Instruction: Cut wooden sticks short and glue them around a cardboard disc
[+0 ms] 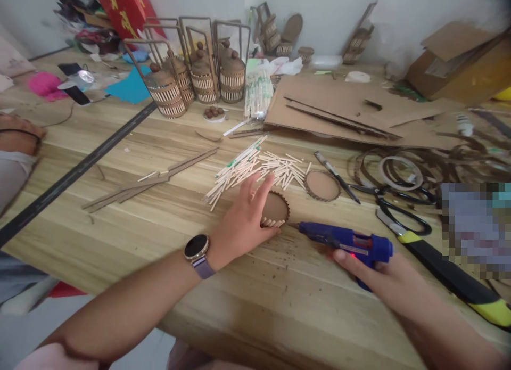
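My left hand grips a small round cardboard disc with a ridged rim, its thumb at the near edge and its fingers arching over the left side. Short wooden sticks stand in a row along the disc's near rim. In my right hand is a blue hot glue gun with a red light glowing; its nozzle points left, close to the disc's right edge. Just beyond the disc lies a loose pile of short wooden sticks. A second cardboard disc rests to the right.
Scissors, a box cutter, a pen and a tape roll lie on the right. Several lantern-like stick baskets stand at the back left, near a cardboard sheet. Another person's arm rests at far left.
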Action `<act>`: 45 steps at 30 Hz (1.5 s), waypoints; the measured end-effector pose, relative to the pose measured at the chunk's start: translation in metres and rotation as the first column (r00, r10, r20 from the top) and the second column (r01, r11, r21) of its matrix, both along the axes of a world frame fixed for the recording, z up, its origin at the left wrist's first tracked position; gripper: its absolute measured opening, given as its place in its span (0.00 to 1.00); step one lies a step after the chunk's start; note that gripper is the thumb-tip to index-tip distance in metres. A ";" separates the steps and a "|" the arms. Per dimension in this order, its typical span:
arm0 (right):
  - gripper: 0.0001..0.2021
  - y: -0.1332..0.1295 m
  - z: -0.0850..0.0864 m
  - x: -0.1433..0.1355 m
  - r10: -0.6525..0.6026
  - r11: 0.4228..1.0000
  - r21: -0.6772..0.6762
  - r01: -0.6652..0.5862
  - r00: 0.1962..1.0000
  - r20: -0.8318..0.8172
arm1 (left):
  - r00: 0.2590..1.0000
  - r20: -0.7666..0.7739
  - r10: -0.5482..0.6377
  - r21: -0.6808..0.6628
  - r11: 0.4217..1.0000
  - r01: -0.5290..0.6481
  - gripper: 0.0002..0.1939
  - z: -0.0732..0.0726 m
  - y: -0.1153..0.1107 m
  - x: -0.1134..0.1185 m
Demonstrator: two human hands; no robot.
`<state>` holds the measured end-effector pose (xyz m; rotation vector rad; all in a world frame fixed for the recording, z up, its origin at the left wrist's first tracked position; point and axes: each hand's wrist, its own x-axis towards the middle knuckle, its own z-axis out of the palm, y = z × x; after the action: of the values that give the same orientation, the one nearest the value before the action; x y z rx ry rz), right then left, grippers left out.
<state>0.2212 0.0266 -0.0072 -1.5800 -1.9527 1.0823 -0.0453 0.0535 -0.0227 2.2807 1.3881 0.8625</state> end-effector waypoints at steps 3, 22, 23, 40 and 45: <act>0.15 -0.006 -0.001 -0.007 0.017 0.997 0.071 -0.019 0.999 0.032 | 1.000 0.012 0.009 -0.019 1.000 -0.008 0.60 0.000 0.000 0.000; 0.11 -0.009 0.009 -0.027 0.062 0.983 0.162 -0.087 0.986 0.153 | 1.000 -0.002 0.025 -0.040 0.999 -0.025 0.59 0.000 0.001 -0.001; 0.11 -0.009 0.008 -0.026 0.065 0.983 0.161 -0.090 0.986 0.152 | 1.000 -0.002 0.023 -0.038 0.999 -0.023 0.59 0.000 0.001 -0.001; 0.12 -0.011 -0.002 -0.023 0.033 0.981 0.185 -0.059 0.990 0.140 | 0.999 -0.026 0.029 -0.026 0.999 -0.030 0.59 0.001 0.001 -0.001; 0.13 -0.010 0.000 -0.025 0.045 0.981 0.181 -0.074 0.986 0.160 | 1.000 -0.012 0.028 -0.034 0.999 -0.029 0.58 0.002 0.001 0.000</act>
<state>0.1966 0.0163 -0.0069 -1.5529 -2.1472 0.7912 -0.0457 0.0543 -0.0207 2.2488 1.4324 0.8290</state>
